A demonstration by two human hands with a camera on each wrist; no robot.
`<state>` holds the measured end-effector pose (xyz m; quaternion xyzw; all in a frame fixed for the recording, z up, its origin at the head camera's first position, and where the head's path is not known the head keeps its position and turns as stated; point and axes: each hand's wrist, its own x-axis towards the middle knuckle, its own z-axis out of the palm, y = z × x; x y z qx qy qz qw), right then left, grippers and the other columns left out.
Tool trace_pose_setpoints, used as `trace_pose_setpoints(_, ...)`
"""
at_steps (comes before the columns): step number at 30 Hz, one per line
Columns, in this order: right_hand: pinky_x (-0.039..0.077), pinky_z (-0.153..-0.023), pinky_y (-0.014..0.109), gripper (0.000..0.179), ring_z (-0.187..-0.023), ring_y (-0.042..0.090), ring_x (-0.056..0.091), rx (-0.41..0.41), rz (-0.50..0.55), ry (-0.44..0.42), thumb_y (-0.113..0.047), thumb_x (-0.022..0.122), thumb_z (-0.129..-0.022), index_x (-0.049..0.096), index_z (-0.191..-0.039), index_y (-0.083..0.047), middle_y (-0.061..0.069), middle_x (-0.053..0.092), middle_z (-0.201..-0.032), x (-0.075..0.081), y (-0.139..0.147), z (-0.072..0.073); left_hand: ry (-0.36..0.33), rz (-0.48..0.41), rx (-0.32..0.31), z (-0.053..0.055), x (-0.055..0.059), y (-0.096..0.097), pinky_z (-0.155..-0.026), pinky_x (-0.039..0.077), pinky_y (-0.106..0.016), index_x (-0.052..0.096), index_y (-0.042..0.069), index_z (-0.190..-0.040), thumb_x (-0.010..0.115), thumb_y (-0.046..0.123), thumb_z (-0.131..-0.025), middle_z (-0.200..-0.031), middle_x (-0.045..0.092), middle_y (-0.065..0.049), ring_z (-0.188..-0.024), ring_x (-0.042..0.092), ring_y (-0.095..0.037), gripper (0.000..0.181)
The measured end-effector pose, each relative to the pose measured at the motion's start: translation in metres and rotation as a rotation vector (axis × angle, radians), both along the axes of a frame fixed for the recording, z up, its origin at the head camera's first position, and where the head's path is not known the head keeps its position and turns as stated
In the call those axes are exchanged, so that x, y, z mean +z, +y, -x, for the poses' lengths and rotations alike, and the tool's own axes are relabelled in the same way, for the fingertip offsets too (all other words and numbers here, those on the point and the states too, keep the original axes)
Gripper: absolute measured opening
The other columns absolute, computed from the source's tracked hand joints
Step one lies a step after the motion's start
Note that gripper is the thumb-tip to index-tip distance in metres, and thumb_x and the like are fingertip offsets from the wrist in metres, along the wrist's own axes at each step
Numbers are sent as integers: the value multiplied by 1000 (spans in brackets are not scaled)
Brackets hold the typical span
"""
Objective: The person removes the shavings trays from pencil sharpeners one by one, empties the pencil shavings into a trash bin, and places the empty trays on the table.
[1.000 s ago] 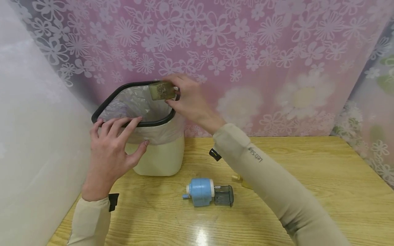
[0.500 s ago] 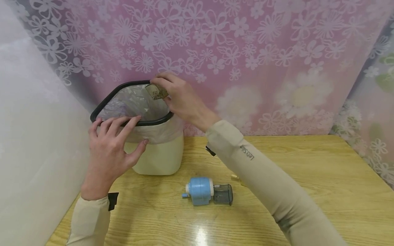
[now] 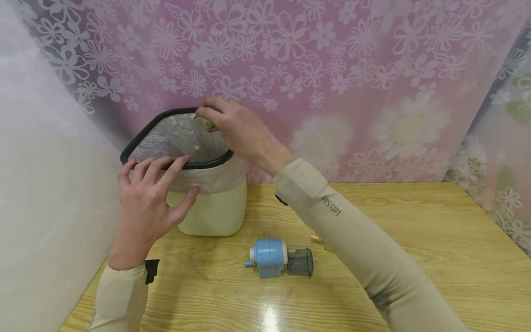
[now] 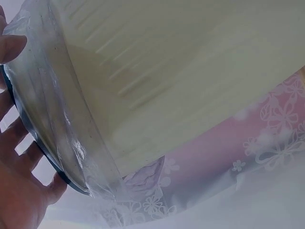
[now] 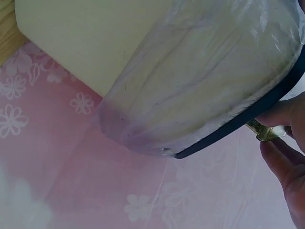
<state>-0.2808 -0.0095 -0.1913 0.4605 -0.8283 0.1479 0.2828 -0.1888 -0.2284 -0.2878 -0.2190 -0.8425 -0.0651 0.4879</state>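
A cream trash bin (image 3: 211, 212) with a black rim and a clear plastic liner (image 3: 186, 133) stands at the left. My left hand (image 3: 151, 200) holds its near rim, fingers over the edge and thumb against the outside. Above the far right part of the opening, my right hand (image 3: 240, 129) pinches a small translucent yellowish sharpener drawer (image 3: 205, 123) with dark shavings in it. The drawer is tilted and mostly covered by the fingers; in the right wrist view only a sliver of the drawer (image 5: 264, 130) shows beyond the rim.
A blue crank pencil sharpener (image 3: 269, 258) with its smoky drawer (image 3: 300, 263) pulled out lies on the wooden table (image 3: 215, 295). A yellow crank knob (image 3: 316, 239) peeks out beside the right sleeve, which hides the rest. A pink floral curtain (image 3: 352, 92) hangs behind the bin.
My right hand has moved slightly left over the bin and turned the drawer from facing me to a steep tilt, so less of it shows. The left hand stays on the rim.
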Motion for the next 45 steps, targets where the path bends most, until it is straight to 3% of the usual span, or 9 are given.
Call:
trace_pose_setpoints(17, 53, -106, 38, 40, -136, 31, 56, -27, -133, 165, 4, 49, -104, 60, -140, -10, 13, 54, -150, 2, -2, -8, -6, 5, 0, 0, 0, -2, -106, 30, -71, 64, 18, -139, 57, 51, -92, -121, 67, -19, -112, 57, -46, 58)
trace_pose_setpoints(28, 57, -101, 38, 42, -139, 29, 54, -44, -187, 191, 1, 49, -105, 57, -144, -11, 12, 52, -153, 1, -1, -11, -5, -4, -5, 1, -1, -1, -106, 30, -71, 65, 18, -138, 58, 50, -91, -120, 67, -20, -113, 57, -46, 57)
trace_pose_setpoints(32, 56, -102, 36, 41, -139, 29, 53, -53, -233, 259, -2, 50, -105, 57, -145, -11, 11, 52, -153, 1, 0, -12, -7, -5, -5, 1, -1, -2, -107, 30, -71, 65, 18, -138, 58, 50, -91, -121, 67, -20, -113, 57, -46, 57)
trace_pose_setpoints(38, 50, -110, 34, 39, -139, 28, 53, -20, -285, 395, -4, 49, -106, 58, -143, -11, 10, 55, -150, -1, 2, -12, -7, 4, 0, 0, 0, -2, -107, 30, -71, 64, 18, -139, 57, 50, -92, -121, 67, -19, -113, 57, -46, 58)
trace_pose_setpoints(45, 51, -109, 35, 38, -140, 29, 52, 19, -263, 407, -3, 50, -106, 59, -142, -10, 10, 54, -151, -3, 5, -11, 6, 8, 2, 1, -1, -2, -106, 31, -71, 64, 17, -138, 58, 50, -91, -121, 67, -20, -112, 57, -46, 57)
